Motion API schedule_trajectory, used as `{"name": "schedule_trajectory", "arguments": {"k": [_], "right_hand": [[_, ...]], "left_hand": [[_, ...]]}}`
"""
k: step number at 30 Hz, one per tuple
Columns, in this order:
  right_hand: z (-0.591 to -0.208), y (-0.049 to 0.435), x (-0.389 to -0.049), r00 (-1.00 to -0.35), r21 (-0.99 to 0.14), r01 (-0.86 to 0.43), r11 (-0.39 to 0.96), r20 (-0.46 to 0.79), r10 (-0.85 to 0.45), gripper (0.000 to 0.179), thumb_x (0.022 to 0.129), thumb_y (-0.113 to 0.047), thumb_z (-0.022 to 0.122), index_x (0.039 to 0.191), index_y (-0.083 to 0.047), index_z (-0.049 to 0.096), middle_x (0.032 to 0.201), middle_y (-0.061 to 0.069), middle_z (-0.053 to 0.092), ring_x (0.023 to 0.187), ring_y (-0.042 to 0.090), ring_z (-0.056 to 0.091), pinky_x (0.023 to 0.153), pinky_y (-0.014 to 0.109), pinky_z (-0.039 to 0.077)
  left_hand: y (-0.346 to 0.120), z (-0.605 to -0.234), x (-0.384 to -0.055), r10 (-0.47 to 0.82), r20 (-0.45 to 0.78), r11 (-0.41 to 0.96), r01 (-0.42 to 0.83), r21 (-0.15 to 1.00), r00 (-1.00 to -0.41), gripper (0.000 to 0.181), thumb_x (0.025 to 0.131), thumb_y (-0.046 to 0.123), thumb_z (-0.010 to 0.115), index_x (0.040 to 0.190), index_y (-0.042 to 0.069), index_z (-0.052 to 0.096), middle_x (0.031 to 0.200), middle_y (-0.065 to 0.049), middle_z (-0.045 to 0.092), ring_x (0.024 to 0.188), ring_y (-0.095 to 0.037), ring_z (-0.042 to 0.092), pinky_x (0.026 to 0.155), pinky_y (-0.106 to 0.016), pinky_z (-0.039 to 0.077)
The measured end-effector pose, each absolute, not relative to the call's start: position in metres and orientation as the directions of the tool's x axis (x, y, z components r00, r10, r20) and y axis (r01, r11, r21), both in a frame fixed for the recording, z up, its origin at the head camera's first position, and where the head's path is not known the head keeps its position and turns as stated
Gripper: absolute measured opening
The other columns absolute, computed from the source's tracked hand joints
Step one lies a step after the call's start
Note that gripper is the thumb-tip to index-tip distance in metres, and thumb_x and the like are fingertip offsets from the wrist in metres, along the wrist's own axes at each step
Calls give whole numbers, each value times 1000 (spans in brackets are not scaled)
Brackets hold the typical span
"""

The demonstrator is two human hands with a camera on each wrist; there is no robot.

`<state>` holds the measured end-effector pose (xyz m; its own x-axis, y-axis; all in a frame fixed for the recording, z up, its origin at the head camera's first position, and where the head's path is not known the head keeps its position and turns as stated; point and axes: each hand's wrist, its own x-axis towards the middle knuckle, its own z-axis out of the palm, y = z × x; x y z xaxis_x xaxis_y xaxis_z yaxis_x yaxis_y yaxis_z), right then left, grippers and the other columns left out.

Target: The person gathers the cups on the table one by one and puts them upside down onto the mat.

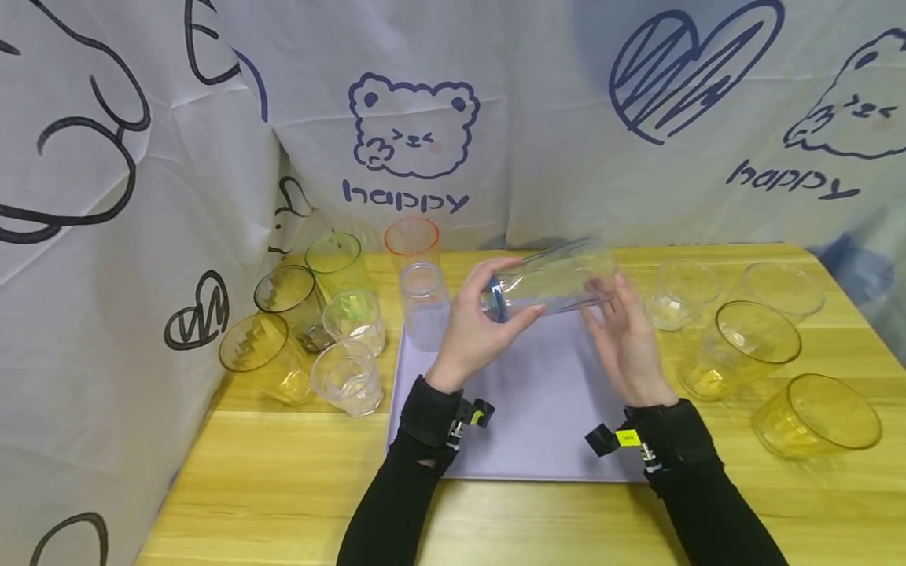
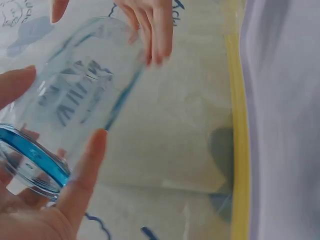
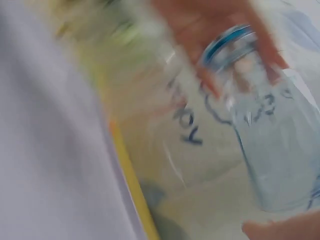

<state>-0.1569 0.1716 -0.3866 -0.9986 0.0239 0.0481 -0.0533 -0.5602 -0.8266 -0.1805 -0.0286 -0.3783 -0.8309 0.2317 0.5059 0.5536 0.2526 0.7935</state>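
Above the lavender tray (image 1: 545,424), a tall clear glass (image 1: 552,277) lies tilted on its side in the air. It has a thick blue-tinted ring at one end. My left hand (image 1: 481,318) grips that blue end, with thumb and fingers around it, as the left wrist view also shows. At the other end is my right hand (image 1: 626,338), its fingers fairly straight and close to the wide end; whether they bear on it I cannot tell. In the right wrist view the glass (image 3: 280,150) is blurred and the right hand shows only in part.
A tall clear glass (image 1: 425,314) stands on the tray's back left. Left of it are green-rimmed (image 1: 336,267), dark (image 1: 290,303), amber (image 1: 265,358), red-rimmed (image 1: 412,240) and small clear glasses (image 1: 348,377). Amber (image 1: 814,417) and clear glasses (image 1: 782,291) stand right. A printed cloth (image 1: 552,157) hangs behind.
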Motion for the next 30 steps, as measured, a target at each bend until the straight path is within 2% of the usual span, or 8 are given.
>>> {"name": "schedule_trajectory", "arguments": {"k": [3, 5, 9, 14, 17, 21, 26, 30], "right_hand": [[-386, 174, -158, -962, -919, -259, -296, 218, 162, 50, 104, -21, 47, 147, -18, 22, 144, 1, 36, 145, 17, 27, 128, 37, 18], [-387, 176, -160, -906, -913, -399, -82, 379, 187, 59, 99, -11, 48, 151, -8, 21, 152, 11, 29, 150, 25, 22, 130, 42, 15], [-390, 182, -162, -790, -774, -583, 248, 611, 48, 73, 88, -3, 56, 152, 3, 22, 157, 23, 27, 150, 35, 23, 130, 52, 14], [-389, 183, -160, -739, -585, -639, 499, 647, -189, 90, 81, -15, 71, 154, 1, 22, 158, 25, 30, 151, 40, 25, 125, 60, 20], [-388, 180, -161, -751, -521, -623, 583, 609, -257, 101, 79, -26, 79, 156, -1, 19, 159, 25, 29, 152, 41, 24, 123, 62, 25], [-390, 172, -166, -805, -561, -569, 601, 528, -269, 114, 73, -26, 89, 158, -3, 16, 160, 25, 29, 150, 43, 27, 120, 66, 28], [-396, 163, -169, -889, -672, -454, 585, 379, -255, 117, 74, -29, 90, 160, -7, 14, 163, 22, 27, 150, 45, 27, 119, 68, 27], [-401, 158, -171, -906, -713, -423, 560, 340, -252, 113, 76, -27, 88, 160, -6, 15, 162, 23, 30, 149, 45, 30, 119, 66, 29]], "left_hand": [[-31, -373, -178, 227, 496, 334, 545, 769, -838, 60, 83, 21, 83, 136, 10, 58, 135, -8, 61, 129, -22, 56, 113, -37, 44], [-33, -369, -177, 224, 496, 393, 543, 742, -839, 60, 82, 22, 83, 135, 10, 59, 133, -8, 62, 125, -22, 58, 110, -37, 47], [-35, -361, -177, 229, 505, 502, 546, 671, -832, 61, 81, 27, 84, 134, 8, 60, 130, -9, 65, 117, -22, 61, 101, -38, 52], [-35, -348, -177, 257, 491, 647, 525, 553, -833, 65, 81, 36, 84, 134, 10, 59, 131, -8, 66, 110, -23, 67, 85, -35, 58], [-33, -341, -176, 289, 469, 718, 513, 471, -835, 68, 82, 42, 82, 137, 12, 56, 130, -9, 66, 91, -22, 70, 65, -30, 56], [-29, -336, -176, 323, 455, 759, 514, 400, -830, 70, 83, 47, 80, 139, 13, 54, 126, -9, 68, 70, -17, 64, 53, -25, 48], [-26, -337, -176, 330, 450, 760, 517, 394, -829, 72, 81, 49, 81, 139, 14, 54, 126, -9, 69, 75, -20, 68, 56, -29, 53], [-22, -340, -177, 326, 472, 737, 533, 416, -819, 74, 79, 49, 82, 137, 13, 55, 128, -9, 69, 88, -25, 73, 62, -32, 57]]}}
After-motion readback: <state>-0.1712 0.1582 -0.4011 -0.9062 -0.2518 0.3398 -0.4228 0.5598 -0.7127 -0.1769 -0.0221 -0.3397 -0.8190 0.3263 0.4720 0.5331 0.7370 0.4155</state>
